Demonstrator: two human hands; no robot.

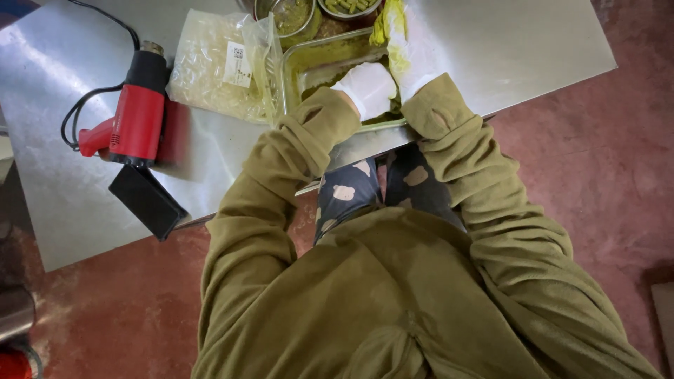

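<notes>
Both my hands wear white gloves and reach from olive-green sleeves into a clear glass tray (289,70) on a steel table (56,196). My left hand (368,88) rests curled inside the tray on green powder. My right hand (407,60), its glove stained yellow-green, lies beside it at the tray's right edge with the fingers pointing away. Whether either hand grips anything is hidden by the gloves and the viewing angle.
A red and black heat gun (137,112) with its black cord lies at the left. A black flat device (147,200) sits near the table's front edge. A plastic bag of pale capsules (210,67) lies beside the tray. Two metal bowls (291,14) stand behind it.
</notes>
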